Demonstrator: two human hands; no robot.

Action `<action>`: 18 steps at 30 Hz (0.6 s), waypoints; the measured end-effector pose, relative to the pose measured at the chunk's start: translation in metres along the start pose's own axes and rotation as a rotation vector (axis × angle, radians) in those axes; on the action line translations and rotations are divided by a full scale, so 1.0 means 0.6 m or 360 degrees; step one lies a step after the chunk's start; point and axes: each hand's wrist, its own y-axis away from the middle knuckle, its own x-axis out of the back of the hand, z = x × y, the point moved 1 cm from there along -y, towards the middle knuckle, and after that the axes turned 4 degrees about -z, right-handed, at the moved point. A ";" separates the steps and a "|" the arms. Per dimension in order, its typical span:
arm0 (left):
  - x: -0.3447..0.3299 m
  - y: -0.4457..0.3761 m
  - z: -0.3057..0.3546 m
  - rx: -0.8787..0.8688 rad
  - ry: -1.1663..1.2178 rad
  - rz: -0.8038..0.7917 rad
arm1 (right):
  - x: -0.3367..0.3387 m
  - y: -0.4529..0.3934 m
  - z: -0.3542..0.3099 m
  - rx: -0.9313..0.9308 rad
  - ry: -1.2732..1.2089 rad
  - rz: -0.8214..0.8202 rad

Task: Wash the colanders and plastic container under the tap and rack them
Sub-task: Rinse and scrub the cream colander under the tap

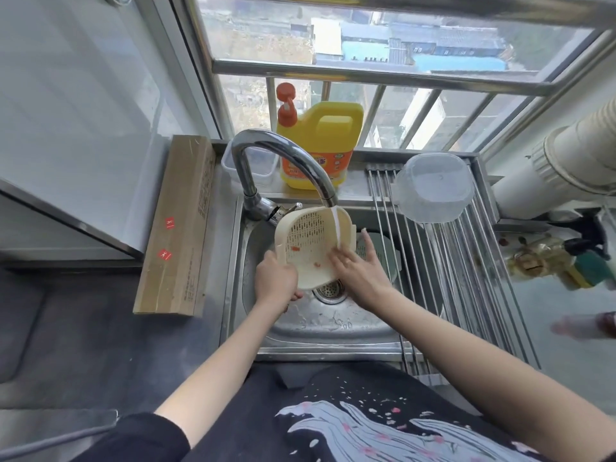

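A cream colander (308, 243) is tilted under the running tap (283, 161), with a few orange food bits inside. My left hand (275, 278) grips its lower left rim. The straight fingers of my right hand (358, 266) touch the inside of the colander where the water stream lands. A second, grey-green colander (378, 253) lies in the sink behind my right hand, partly hidden. A clear plastic container (433, 186) sits upside down on the roll-up rack (466, 278) at the right of the sink.
A steel sink (320, 321) with a drain strainer (330, 290). A yellow detergent jug (316, 145) and a small clear box (253, 166) stand on the back ledge. A long cardboard box (178, 228) lies left of the sink. Sponges and bottles (560, 261) sit at the right.
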 end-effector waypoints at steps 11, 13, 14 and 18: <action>-0.018 0.013 0.011 0.0046 0.0422 -0.0047 | 0.028 -0.041 -0.045 -0.0404 -0.0199 -0.0178; -0.021 0.011 0.009 0.0037 0.0501 -0.0045 | 0.013 -0.030 -0.058 -0.0262 -0.0338 -0.0211; -0.021 0.008 0.008 0.0030 0.0496 -0.0056 | 0.012 -0.024 -0.057 -0.0193 -0.0437 -0.0216; -0.019 0.000 0.004 0.0039 0.0546 -0.0122 | 0.044 -0.019 -0.033 -0.0376 -0.1005 0.0137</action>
